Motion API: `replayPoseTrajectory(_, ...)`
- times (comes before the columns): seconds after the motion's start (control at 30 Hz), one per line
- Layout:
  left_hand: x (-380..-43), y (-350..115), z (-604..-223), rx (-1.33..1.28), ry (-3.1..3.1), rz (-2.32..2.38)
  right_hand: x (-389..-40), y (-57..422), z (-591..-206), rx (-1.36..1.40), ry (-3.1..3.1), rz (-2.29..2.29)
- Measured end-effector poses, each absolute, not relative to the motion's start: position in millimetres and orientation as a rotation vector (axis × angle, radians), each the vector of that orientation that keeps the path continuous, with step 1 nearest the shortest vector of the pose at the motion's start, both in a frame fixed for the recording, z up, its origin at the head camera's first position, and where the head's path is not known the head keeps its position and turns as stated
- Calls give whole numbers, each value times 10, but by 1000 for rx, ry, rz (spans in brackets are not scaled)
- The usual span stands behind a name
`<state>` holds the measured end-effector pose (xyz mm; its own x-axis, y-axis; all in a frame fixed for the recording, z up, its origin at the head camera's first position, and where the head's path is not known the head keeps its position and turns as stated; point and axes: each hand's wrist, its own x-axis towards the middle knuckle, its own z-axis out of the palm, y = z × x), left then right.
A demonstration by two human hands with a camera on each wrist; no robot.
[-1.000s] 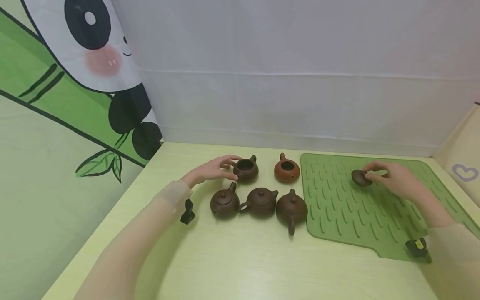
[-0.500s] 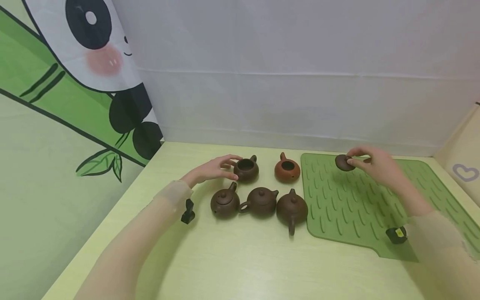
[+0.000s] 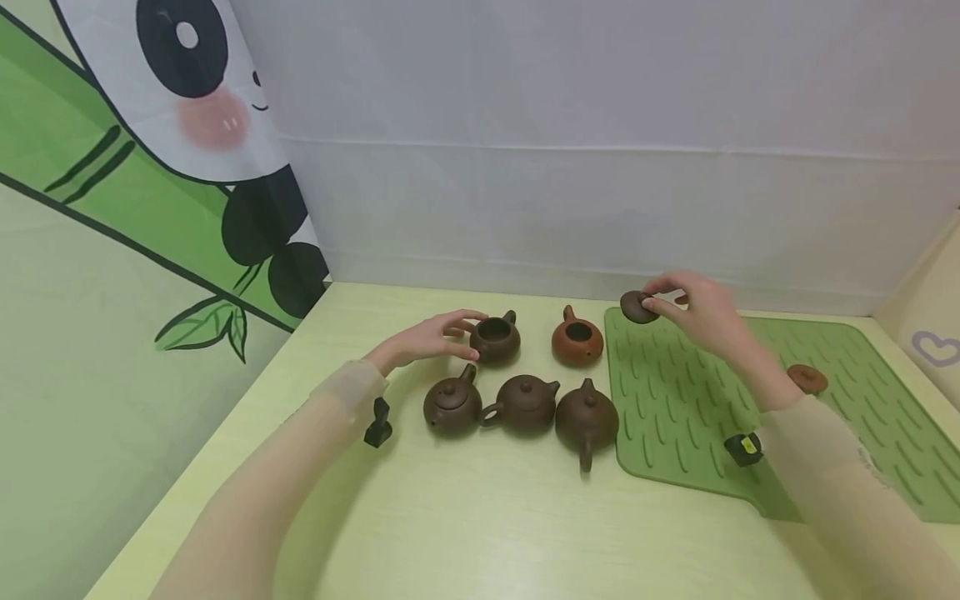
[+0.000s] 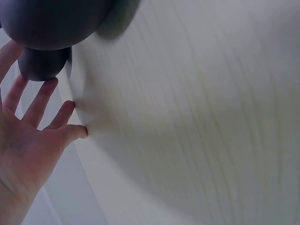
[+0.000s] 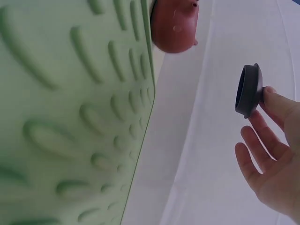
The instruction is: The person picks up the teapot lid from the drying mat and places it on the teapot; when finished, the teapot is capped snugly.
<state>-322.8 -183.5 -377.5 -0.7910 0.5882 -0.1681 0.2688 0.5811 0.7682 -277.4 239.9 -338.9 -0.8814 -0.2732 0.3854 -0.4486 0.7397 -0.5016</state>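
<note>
Here, the right hand [image 3: 697,312] pinches a dark brown teapot lid [image 3: 634,307] by its knob, the other fingers loosely bent and apart. The left hand [image 3: 431,337] has its thumb and fingers spread wide, fingertips touching the left side of a lidless dark brown teapot [image 3: 497,353]. That pot and the lidless reddish-brown teapot [image 3: 577,354] to its right have shadowed insides, contents unclear. Nearer, three lidded dark teapots [image 3: 524,408] stand in a row. The held lid, round and matte with a raised collar underneath, tilts above the far left corner of the green ridged mat [image 3: 675,408]; a reddish-brown lid [image 3: 807,379] lies on the mat's right part.
</note>
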Motion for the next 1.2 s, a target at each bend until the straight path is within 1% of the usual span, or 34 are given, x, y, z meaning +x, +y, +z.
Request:
replayPoseTrajectory(0.53,-3234,-1858,-3802,715,2384,1073,-2995,1726,-3313,691,-2694,1060)
replayPoseTrajectory(1.0,-3212,-1877,-3805,594,2365,1122,-3207,1246,-3315,885,-2747,1208)
replayPoseTrajectory(1.2,-3218,-1887,-3819,574,2367,1115,-3298,1080,-3347,901,-2738,1258)
